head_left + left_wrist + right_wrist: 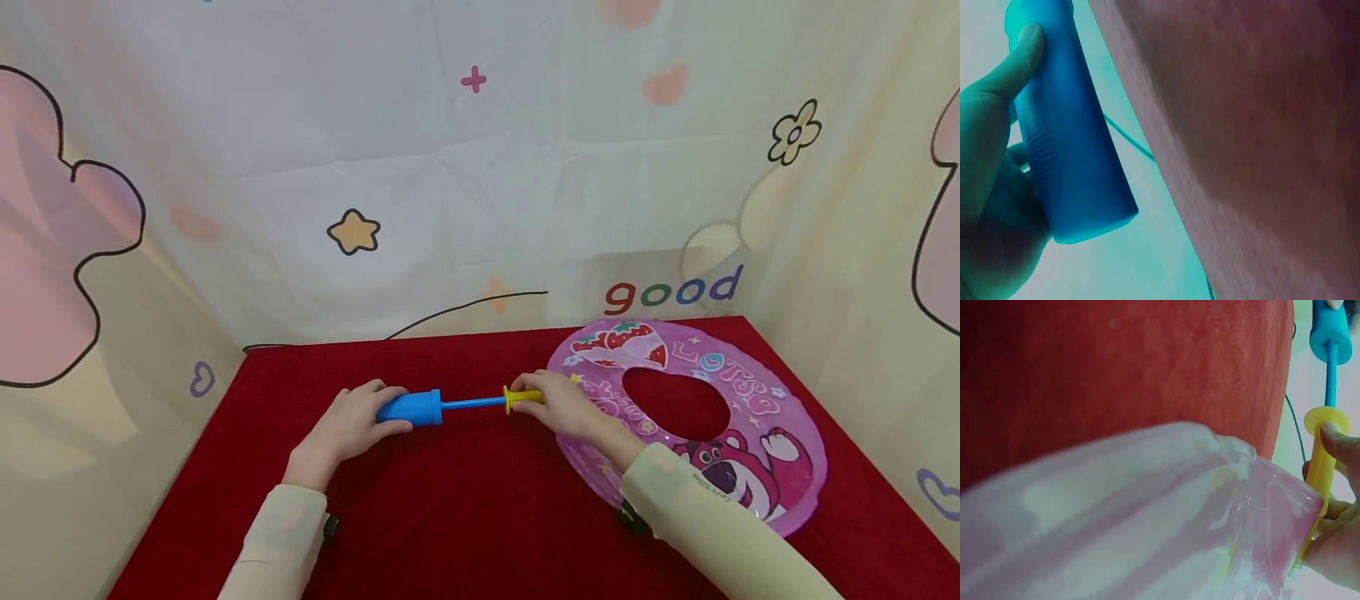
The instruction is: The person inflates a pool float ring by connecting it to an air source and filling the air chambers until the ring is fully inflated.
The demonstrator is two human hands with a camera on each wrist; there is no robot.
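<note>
A hand pump with a blue barrel (pixel 411 408) is held level over the red table. My left hand (pixel 358 421) grips the barrel, its thumb laid along the side, as the left wrist view also shows on the ribbed barrel (pixel 1066 144). My right hand (pixel 558 404) holds the yellow handle (pixel 1321 462), thumb by its round flange. Between the two hands the blue rod (pixel 474 403) is drawn out of the barrel. Beside and partly under the right forearm lies a pink swim ring (pixel 757 400) with a bear and strawberry print, looking flat and slack.
Red cloth (pixel 450 508) covers the table. A pale printed curtain (pixel 450 167) stands along the back and both sides, close to the table's edges. The swim ring takes up the table's right side.
</note>
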